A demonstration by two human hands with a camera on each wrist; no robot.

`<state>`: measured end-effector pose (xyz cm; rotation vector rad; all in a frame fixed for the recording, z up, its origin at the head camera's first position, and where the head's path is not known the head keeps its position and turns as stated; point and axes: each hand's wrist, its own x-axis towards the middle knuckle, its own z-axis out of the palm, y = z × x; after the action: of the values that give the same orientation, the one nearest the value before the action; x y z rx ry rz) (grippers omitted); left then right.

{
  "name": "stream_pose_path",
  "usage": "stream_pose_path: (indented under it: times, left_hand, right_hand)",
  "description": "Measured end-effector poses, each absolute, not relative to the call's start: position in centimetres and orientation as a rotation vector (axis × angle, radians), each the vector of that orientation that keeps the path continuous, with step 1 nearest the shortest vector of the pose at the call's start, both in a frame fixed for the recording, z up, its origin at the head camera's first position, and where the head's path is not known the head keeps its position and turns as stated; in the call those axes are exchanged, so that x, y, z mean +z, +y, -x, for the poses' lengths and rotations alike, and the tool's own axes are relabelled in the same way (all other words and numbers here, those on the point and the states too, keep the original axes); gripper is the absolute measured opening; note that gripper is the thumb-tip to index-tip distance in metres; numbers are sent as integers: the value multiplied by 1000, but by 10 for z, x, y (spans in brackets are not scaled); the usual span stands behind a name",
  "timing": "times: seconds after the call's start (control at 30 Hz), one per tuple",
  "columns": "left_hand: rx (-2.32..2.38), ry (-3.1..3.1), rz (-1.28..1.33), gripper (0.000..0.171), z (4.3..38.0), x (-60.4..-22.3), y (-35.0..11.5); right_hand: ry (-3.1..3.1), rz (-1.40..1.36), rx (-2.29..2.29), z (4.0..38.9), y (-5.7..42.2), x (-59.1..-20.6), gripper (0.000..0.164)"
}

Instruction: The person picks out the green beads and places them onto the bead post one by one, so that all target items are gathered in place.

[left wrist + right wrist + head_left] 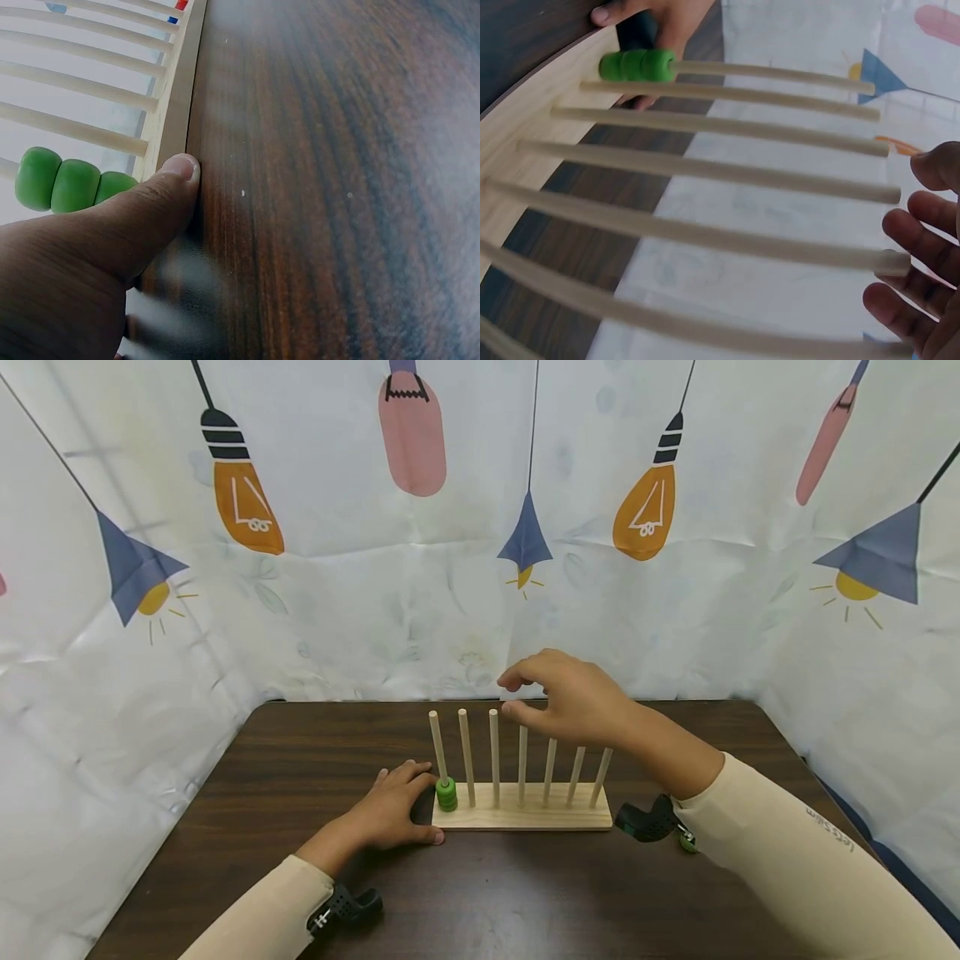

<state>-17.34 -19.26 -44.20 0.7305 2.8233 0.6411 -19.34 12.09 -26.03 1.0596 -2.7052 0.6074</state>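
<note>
A pale wooden peg stand (525, 818) sits on the dark table, with several upright pegs in a row. Three green beads (446, 795) are stacked at the foot of its leftmost peg; the left wrist view shows these beads (75, 180) close behind the thumb. My left hand (393, 806) grips the stand's left end, thumb (176, 176) against the front edge and fingers round the back. Above the middle pegs (780, 172) hovers my right hand (573, 697), its fingers loosely bent and apart, with nothing between them. Its fingertips are near the peg tops in the right wrist view.
A green piece (687, 842) lies right of the stand, mostly hidden behind the right wrist's camera (647, 820). Small red and blue bits (180, 6) show beyond the stand's far end. A printed white curtain (375, 610) hangs behind and beside the table (525, 902).
</note>
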Motion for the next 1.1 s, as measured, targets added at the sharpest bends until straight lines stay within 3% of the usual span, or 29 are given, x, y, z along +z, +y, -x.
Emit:
stream_pose_path:
  times: [0.53, 1.1]
  left_hand:
    - [571, 2823, -675, 84, 174, -438, -189]
    - [581, 2825, -673, 83, 172, -435, -189]
  right_hand:
    - [-2723, -954, 654, 184, 175, -266, 27]
    - [-2761, -789, 794, 163, 228, -301, 29]
